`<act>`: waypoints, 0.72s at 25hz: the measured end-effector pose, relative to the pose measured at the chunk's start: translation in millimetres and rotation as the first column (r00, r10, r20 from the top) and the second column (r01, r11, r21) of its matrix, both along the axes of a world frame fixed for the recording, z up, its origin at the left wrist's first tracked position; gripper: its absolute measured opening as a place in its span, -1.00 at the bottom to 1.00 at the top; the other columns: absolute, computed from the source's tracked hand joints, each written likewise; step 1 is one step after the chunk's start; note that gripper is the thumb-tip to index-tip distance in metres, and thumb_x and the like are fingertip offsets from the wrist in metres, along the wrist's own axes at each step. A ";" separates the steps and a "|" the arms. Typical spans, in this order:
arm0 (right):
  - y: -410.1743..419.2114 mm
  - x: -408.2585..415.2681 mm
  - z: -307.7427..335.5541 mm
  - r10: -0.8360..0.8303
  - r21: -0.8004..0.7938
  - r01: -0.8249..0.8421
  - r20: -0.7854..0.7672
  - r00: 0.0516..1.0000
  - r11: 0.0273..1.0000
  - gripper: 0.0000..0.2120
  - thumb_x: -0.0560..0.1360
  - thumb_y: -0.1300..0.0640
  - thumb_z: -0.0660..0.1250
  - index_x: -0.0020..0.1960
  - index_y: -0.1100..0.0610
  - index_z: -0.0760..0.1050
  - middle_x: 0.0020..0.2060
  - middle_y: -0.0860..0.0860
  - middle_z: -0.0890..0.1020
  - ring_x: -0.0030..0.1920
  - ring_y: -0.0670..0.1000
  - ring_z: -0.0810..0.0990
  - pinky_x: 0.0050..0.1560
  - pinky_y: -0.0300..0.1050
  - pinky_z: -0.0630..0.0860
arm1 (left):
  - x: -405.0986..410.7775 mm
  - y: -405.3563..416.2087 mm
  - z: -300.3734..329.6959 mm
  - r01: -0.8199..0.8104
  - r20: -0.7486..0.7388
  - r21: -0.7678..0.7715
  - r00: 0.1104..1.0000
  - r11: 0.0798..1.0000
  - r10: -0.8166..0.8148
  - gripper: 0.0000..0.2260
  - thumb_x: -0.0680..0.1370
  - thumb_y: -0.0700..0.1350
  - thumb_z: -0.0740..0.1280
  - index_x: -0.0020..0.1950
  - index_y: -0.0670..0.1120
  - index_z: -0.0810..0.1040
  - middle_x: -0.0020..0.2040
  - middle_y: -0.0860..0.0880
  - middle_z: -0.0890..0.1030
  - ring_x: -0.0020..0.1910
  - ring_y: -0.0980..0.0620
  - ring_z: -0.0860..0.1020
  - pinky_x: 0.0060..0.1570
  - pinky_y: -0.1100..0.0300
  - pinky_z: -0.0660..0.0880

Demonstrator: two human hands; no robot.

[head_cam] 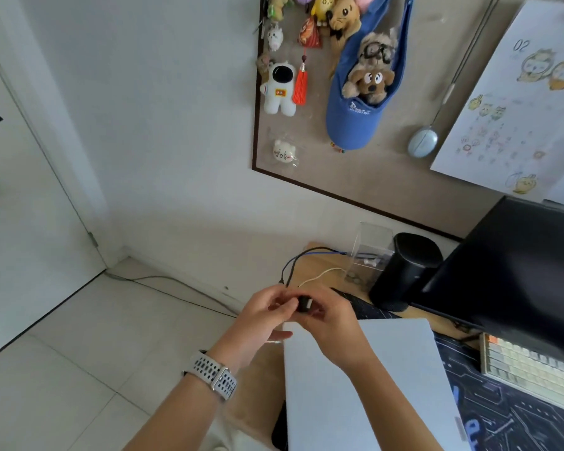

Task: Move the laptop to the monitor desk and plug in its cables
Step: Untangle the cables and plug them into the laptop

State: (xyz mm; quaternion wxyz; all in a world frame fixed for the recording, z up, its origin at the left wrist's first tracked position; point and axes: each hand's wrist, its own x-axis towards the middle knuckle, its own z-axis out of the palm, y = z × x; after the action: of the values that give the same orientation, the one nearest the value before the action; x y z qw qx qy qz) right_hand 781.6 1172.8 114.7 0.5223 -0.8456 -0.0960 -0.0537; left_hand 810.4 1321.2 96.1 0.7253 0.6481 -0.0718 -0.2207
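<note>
The closed white laptop [365, 379] lies flat on the desk, left of the black monitor [515, 265]. Both hands meet over its far left corner. My left hand [264, 315], with a white watch on the wrist, and my right hand [329, 315] pinch a small black plug [304, 303] between them. A black cable [302, 255] and a blue cable [326, 253] arc from the back of the desk towards the hands. A thin white cable [319, 275] lies beside them. The laptop's ports are hidden.
A black cylinder speaker [404, 271] and a clear plastic box [370, 252] stand behind the laptop. A beige keyboard [531, 366] sits on a dark patterned desk mat [502, 428] at the right. A pinboard with plush toys hangs above. Tiled floor lies left.
</note>
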 end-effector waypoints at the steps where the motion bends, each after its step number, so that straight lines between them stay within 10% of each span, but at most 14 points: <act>1: -2.3 -7.3 -7.2 -0.008 -0.081 0.006 -0.028 1.000 0.997 -0.67 0.42 0.30 0.40 0.09 -0.05 0.59 -0.15 -0.10 0.61 -0.19 -0.08 0.55 -0.11 -0.17 0.55 | -6.0 -0.6 -7.8 -0.043 -0.013 0.046 0.999 0.998 0.044 -0.81 0.56 -0.08 0.32 -0.26 0.05 0.54 -0.25 0.07 0.57 -0.18 0.16 0.60 -0.13 0.10 0.61; 5: -10.3 -34.9 -25.9 -0.112 -0.152 0.089 -0.147 0.983 0.984 -0.57 0.45 0.32 0.35 0.15 -0.14 0.49 -0.12 -0.18 0.52 -0.14 -0.07 0.54 -0.13 -0.31 0.53 | -18.5 2.5 -61.0 -0.292 0.087 0.314 0.956 0.903 0.279 -0.85 0.54 -0.15 0.34 -0.20 -0.14 0.47 -0.28 -0.03 0.53 -0.24 0.03 0.54 -0.11 0.02 0.63; 8: -15.5 -41.8 -34.1 -0.148 -0.192 0.108 -0.212 0.966 0.976 -0.60 0.48 0.31 0.32 0.09 -0.18 0.45 -0.13 -0.09 0.54 -0.16 -0.07 0.55 -0.24 -0.36 0.51 | -18.8 9.6 -106.1 -0.408 0.386 0.555 0.898 0.725 0.210 -0.84 0.52 -0.10 0.35 -0.21 -0.12 0.46 -0.26 0.00 0.50 -0.25 0.02 0.49 -0.32 0.26 0.44; 13: -14.0 -33.9 -58.4 -0.183 -0.264 0.099 -0.315 0.931 0.960 -0.61 0.49 0.29 0.33 0.19 -0.11 0.42 -0.14 -0.07 0.56 -0.16 -0.04 0.56 -0.31 -0.35 0.52 | -11.9 16.5 -153.2 -0.469 0.469 0.728 0.873 0.499 0.135 -0.80 0.54 0.05 0.30 -0.01 -0.07 0.47 -0.02 0.01 0.51 0.02 0.00 0.42 -0.29 0.14 0.54; 18: -4.5 -4.4 -100.9 -0.194 -0.486 0.013 -0.324 0.926 0.874 -0.54 0.49 0.30 0.31 0.32 -0.05 0.36 0.03 -0.09 0.54 0.05 -0.06 0.53 0.13 -0.18 0.51 | -1.5 12.3 -175.0 -0.427 0.421 0.769 0.898 0.476 0.128 -0.69 0.54 0.15 0.23 0.12 -0.04 0.45 0.09 0.04 0.50 0.13 0.03 0.37 -0.23 0.20 0.56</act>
State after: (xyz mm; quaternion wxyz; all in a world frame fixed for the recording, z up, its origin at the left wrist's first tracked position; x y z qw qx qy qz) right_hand 777.1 1168.4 13.8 0.3040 -0.9466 0.0381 0.1000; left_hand 808.9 1333.5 -78.9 0.3238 0.9452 0.0407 -0.0020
